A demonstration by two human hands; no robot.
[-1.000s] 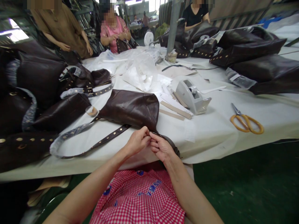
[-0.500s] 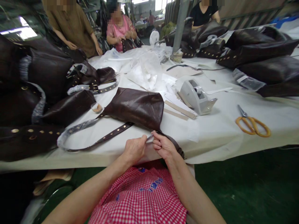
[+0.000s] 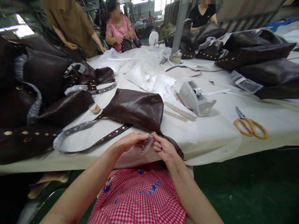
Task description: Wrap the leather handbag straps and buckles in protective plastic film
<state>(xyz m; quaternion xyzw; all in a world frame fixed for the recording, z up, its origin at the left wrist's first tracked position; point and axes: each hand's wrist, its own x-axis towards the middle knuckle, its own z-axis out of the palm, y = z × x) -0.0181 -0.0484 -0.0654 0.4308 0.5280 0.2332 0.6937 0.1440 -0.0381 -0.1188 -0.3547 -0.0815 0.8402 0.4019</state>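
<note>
A dark brown leather bag [image 3: 135, 109] lies on its side on the white-covered table, its studded strap [image 3: 112, 134] looped to the left, partly wrapped in clear film. At the table's front edge, by the bag's lower right corner, my right hand [image 3: 164, 147] pinches a small strip of clear plastic [image 3: 147, 145]. The strip slants down to the left. My left hand [image 3: 134, 140] meets it from the other side, fingers bent around its upper part; some fingertips are hidden behind it. A dark strap end [image 3: 176, 146] passes behind my right hand.
Orange-handled scissors [image 3: 251, 126] and a grey tape dispenser [image 3: 197, 99] are on the right. A small dish [image 3: 94, 108] sits left of the bag. More leather bags [image 3: 49, 81] are piled left, others [image 3: 268, 74] right. Co-workers [image 3: 120, 32] stand across the table beyond plastic wrap [image 3: 144, 68].
My left hand has loosened from its tight pinch, its fingers now longer and raised slightly. More of the plastic strip shows, angled down between the hands. My right hand has barely moved.
</note>
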